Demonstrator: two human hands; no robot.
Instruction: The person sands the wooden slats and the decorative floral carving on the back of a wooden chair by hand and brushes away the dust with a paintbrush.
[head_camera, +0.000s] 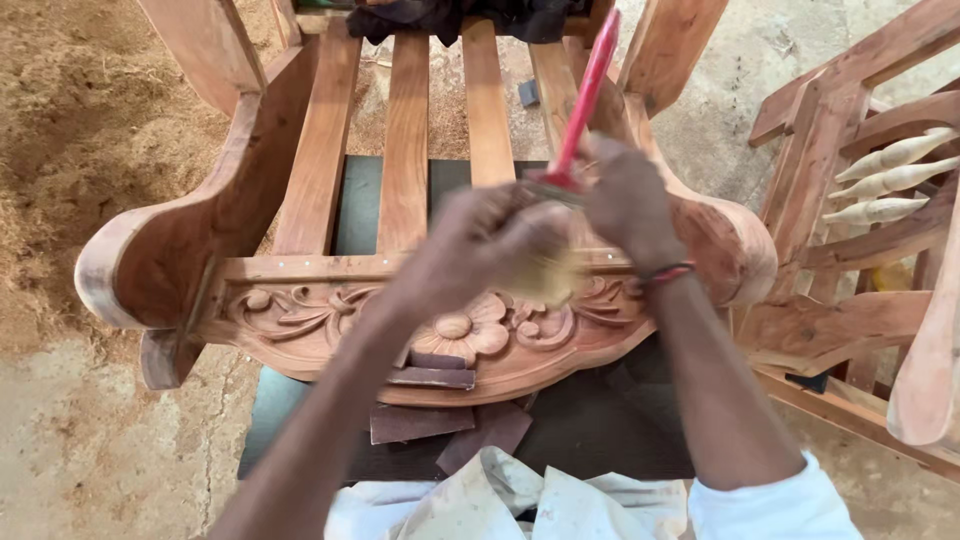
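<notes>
Landmark: carved reddish-brown wooden chair frame, lying across a dark flat work surface, slatted seat running away from the camera

Right hand above the frame's carved front rail, fingers wrapped shut around the red-handled paintbrush; red handle slanting up and away over the slats, pale bristles pointing down at the carving, blurred

Left hand just beside the right, over the same rail, touching or nearly touching the bristles; blurred, so impossible to tell whether curled shut or loose. Hands close together, almost meeting at the brush's metal ferrule

Carved flower with scrolls on the rail, directly under the hands. Rounded armrest ends at both sides of the frame, left one worn pale along its edge

Brown sandpaper scraps below the rail, partly under its lower edge, lying on the dark surface near the camera side

Open room: concrete floor left of and below the frame; heap of tan sawdust beyond the left armrest. Right of the frame, tight: second wooden chair with pale turned spindles standing just beside it, narrow gap between

Dark cloth bunched at the far end of the slats. White cloth near the camera, below the dark surface. No containers in view
</notes>
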